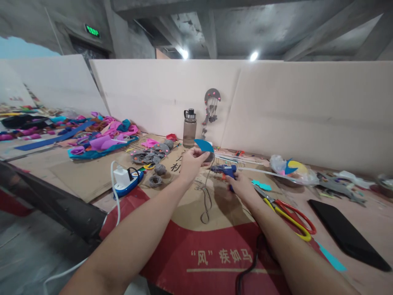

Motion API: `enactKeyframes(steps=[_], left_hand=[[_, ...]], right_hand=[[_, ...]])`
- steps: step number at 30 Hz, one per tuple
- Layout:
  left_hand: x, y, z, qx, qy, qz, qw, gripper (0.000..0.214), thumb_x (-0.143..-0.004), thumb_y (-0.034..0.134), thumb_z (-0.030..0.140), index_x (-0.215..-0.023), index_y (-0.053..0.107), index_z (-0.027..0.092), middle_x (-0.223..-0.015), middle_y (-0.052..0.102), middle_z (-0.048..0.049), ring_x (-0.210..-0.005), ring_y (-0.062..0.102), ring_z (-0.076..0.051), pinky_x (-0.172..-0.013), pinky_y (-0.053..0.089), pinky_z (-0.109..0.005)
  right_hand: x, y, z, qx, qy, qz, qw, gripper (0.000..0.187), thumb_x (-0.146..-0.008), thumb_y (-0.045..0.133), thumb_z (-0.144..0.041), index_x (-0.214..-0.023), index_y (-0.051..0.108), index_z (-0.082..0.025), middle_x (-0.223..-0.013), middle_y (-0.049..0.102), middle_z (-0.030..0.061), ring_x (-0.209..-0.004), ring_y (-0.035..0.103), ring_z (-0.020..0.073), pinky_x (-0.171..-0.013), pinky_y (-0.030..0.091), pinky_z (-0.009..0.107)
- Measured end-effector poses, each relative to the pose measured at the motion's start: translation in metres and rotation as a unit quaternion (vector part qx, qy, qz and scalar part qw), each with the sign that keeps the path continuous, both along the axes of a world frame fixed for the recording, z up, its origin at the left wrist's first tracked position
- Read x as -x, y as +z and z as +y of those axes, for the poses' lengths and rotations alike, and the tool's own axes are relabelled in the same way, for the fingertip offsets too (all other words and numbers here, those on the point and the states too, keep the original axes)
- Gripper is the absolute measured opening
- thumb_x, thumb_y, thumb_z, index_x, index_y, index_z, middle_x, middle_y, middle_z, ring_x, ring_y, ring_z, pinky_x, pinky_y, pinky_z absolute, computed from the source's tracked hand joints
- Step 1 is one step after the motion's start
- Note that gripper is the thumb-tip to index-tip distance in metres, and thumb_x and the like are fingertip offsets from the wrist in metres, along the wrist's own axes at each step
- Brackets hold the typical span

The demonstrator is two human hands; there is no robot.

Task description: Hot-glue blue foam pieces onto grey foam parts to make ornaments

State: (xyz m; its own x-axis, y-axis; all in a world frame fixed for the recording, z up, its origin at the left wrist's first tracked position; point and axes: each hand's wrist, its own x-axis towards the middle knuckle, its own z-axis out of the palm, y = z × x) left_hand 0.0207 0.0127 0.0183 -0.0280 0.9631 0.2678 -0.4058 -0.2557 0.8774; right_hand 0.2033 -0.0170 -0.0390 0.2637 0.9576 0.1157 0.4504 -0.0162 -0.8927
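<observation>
Pinched in my left hand [196,159] is a blue felt piece [205,145], curved and pointed, with a grey bit below it. A grey cord [206,205] trails down from these fingers and loops on the cardboard. My right hand [238,182] grips a blue glue gun [225,169], whose tip points left, just under the held felt. A long white glue stick [264,172] sticks out of the gun's rear. Whether the tip touches the felt I cannot tell. Grey yarn balls [159,169] lie to the left of my hands.
Red-and-yellow scissors [291,217] and a black phone [346,233] lie at right. A power strip [130,182] sits left, near colourful felt scraps [107,135]. Behind stand a water bottle [189,129] and a white panel [147,94] with a grey hanging ornament [211,102].
</observation>
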Motion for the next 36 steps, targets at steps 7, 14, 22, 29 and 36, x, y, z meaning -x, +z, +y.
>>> enactKeyframes(steps=[7, 14, 22, 29, 36], left_hand=[[-0.006, 0.004, -0.014, -0.066, 0.015, 0.094, 0.993, 0.027, -0.068, 0.077, 0.031, -0.074, 0.055, 0.016, -0.067, 0.058, 0.001, -0.065, 0.061, -0.013, -0.062, 0.056, -0.028], [-0.007, 0.002, -0.022, -0.179, 0.078, 0.23, 0.953, 0.015, -0.071, 0.073, 0.025, -0.073, 0.06, 0.017, -0.072, 0.064, -0.0016, -0.068, 0.06, -0.012, -0.068, 0.047, -0.025], [-0.011, -0.002, -0.02, -0.108, 0.006, 0.19, 0.976, 0.022, -0.07, 0.075, 0.03, -0.074, 0.058, 0.016, -0.067, 0.064, -0.0015, -0.06, 0.061, -0.013, -0.06, 0.05, -0.026], [-0.013, 0.0, -0.023, -0.038, -0.077, 0.124, 0.989, 0.028, -0.068, 0.079, 0.031, -0.076, 0.057, 0.015, -0.074, 0.066, -0.0036, -0.065, 0.065, -0.014, -0.059, 0.057, -0.029], [-0.011, 0.002, -0.022, -0.001, -0.139, 0.082, 0.987, 0.033, -0.065, 0.082, 0.032, -0.076, 0.057, 0.013, -0.076, 0.065, -0.0038, -0.066, 0.064, -0.013, -0.057, 0.057, -0.026]], right_hand=[[0.002, 0.012, -0.009, -0.178, 0.007, -0.138, 0.974, 0.02, -0.079, 0.061, -0.038, -0.086, 0.062, -0.019, -0.091, 0.067, 0.0087, -0.088, 0.061, 0.0233, -0.085, 0.048, 0.044], [0.036, 0.036, -0.029, -0.131, 0.147, 0.24, 0.951, 0.056, -0.069, 0.075, -0.044, -0.111, 0.045, -0.024, -0.095, 0.064, -0.0003, -0.079, 0.064, 0.0149, -0.067, 0.049, 0.028], [0.028, 0.045, -0.032, -0.148, 0.071, 0.209, 0.964, 0.033, -0.072, 0.07, -0.049, -0.087, 0.058, -0.021, -0.07, 0.055, -0.0055, -0.052, 0.04, 0.0078, -0.045, 0.034, 0.021], [0.025, 0.053, -0.036, -0.167, 0.011, 0.121, 0.978, 0.029, -0.077, 0.064, -0.047, -0.085, 0.065, -0.019, -0.065, 0.057, -0.0021, -0.051, 0.04, 0.0102, -0.044, 0.03, 0.023], [0.024, 0.053, -0.035, -0.172, 0.012, 0.129, 0.976, 0.03, -0.077, 0.064, -0.046, -0.087, 0.069, -0.018, -0.07, 0.061, -0.0002, -0.056, 0.046, 0.0116, -0.045, 0.034, 0.022]])
